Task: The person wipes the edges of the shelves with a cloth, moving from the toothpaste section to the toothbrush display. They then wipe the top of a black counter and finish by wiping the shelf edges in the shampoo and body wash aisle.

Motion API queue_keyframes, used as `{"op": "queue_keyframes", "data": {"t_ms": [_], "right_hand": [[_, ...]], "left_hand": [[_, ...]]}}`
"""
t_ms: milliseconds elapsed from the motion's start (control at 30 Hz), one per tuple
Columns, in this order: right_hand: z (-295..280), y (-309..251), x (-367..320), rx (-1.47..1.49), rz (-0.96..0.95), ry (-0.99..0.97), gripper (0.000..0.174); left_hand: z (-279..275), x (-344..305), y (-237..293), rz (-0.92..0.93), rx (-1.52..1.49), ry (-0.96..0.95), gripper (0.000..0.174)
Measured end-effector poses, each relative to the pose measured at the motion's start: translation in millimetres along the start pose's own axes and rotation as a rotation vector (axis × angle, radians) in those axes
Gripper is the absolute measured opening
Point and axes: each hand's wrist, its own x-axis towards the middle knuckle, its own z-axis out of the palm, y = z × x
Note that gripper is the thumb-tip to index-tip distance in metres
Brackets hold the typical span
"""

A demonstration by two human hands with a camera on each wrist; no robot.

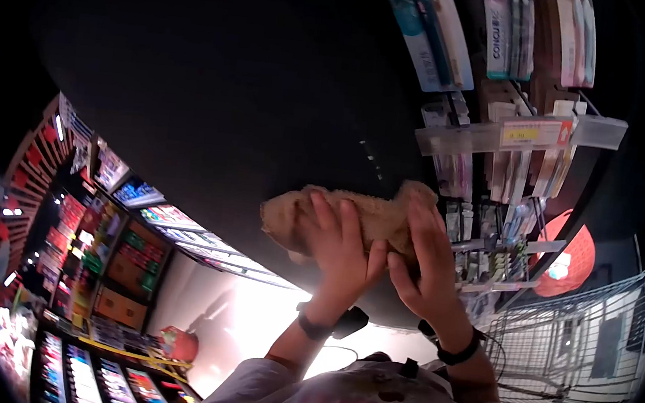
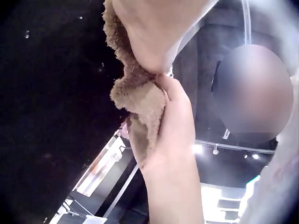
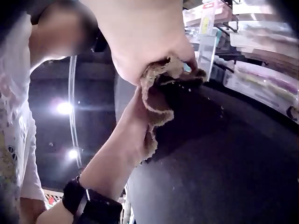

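Note:
A brown fuzzy cloth (image 1: pixel 372 210) lies against a large dark curved surface (image 1: pixel 231 99). My left hand (image 1: pixel 341 250) lies over the cloth's middle with its fingers stretched out, pressing it to the surface. Close beside it, my right hand (image 1: pixel 429 258) holds the cloth's right end. In the left wrist view the cloth (image 2: pixel 140 100) bunches under my left hand (image 2: pixel 154 32), with the right hand (image 2: pixel 175 126) against it. In the right wrist view the right hand (image 3: pixel 140 37) grips a bunched fold of cloth (image 3: pixel 159 93), and the left hand (image 3: pixel 126 135) lies flat beside it.
Store shelves with hanging packaged goods and price tags (image 1: pixel 515 135) rise at the right. A wire shopping cart (image 1: pixel 588 344) stands at lower right, with a red round object (image 1: pixel 566 256) above it. More lit product shelves (image 1: pixel 101 242) line the left.

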Motion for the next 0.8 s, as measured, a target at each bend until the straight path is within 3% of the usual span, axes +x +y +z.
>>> {"op": "queue_keyframes", "data": {"t_ms": [67, 200, 333, 433, 600, 733, 800], "right_hand": [[-8, -6, 21, 0.086, -0.051, -0.004, 0.07], [-1, -15, 80, 0.185, -0.197, 0.064, 0.078], [-1, -1, 116, 0.24, -0.353, 0.035, 0.088], [0, 4, 96, 0.285, -0.174, -0.08, 0.089], [0, 20, 56, 0.245, -0.023, -0.173, 0.088], [3, 25, 22, 0.326, 0.116, -0.202, 0.083], [10, 32, 8, 0.462, 0.149, -0.104, 0.08]], "left_hand": [[-14, 22, 1, -0.007, 0.019, -0.062, 0.07], [-34, 88, 0, 0.028, 0.053, 0.092, 0.07], [-28, 93, -8, 0.047, 0.211, 0.183, 0.072], [-25, 68, -1, -0.091, 0.129, 0.089, 0.079], [-6, 26, -3, -0.046, 0.194, 0.038, 0.082], [27, -9, 9, -0.179, -0.2, 0.105, 0.08], [35, -14, 11, -0.241, -0.399, 0.146, 0.08]]}}
